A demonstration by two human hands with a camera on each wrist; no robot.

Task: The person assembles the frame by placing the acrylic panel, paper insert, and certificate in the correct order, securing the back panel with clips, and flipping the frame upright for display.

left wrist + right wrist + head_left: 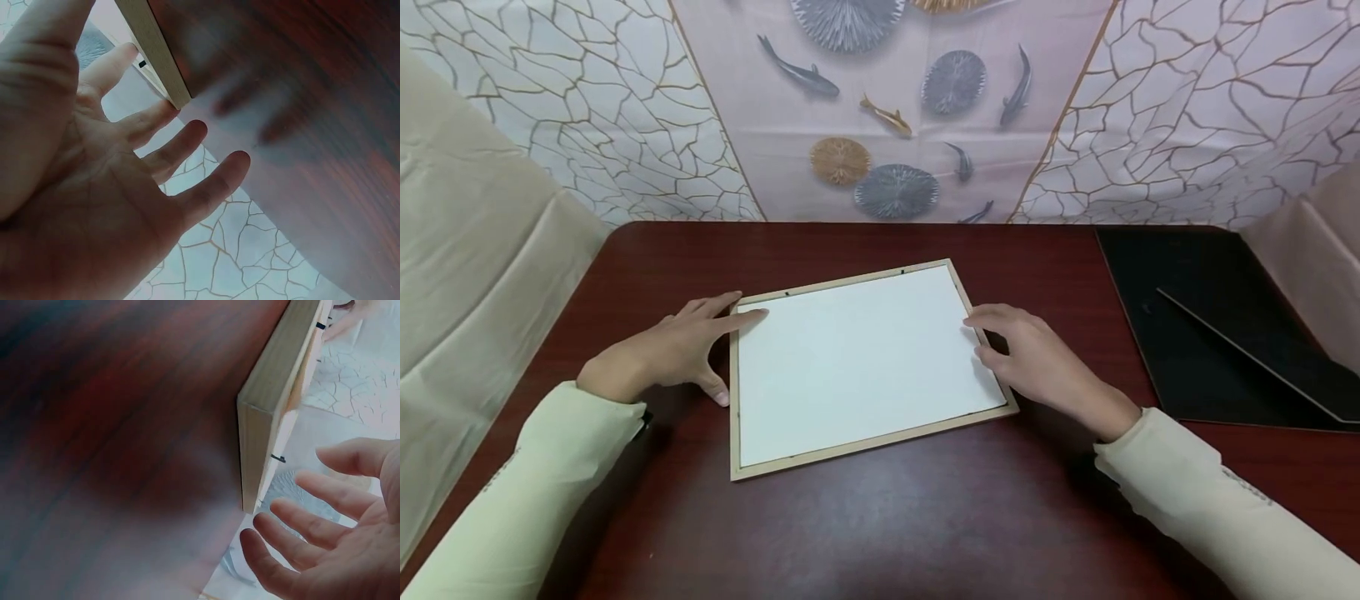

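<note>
A light wooden picture frame (872, 445) lies flat and slightly turned on the table. A plain white sheet (857, 367) fills it inside the rim, and small black metal tabs stick out along the inner edges. My left hand (670, 352) is spread at the far left corner, its index finger reaching over the rim onto the sheet and its thumb beside the left edge. Across from it, my right hand (1037, 358) is at the right edge, with loosely bent fingertips over the rim. In the right wrist view its fingers (312, 522) are apart, beside the frame corner.
A black backing board (1150, 333) with a thin raised flap (1251, 354) lies at the right end of the dark red wooden table (880, 533). Patterned cloth (887, 108) hangs behind the table's far edge, and beige cloth (467, 267) hangs at the left.
</note>
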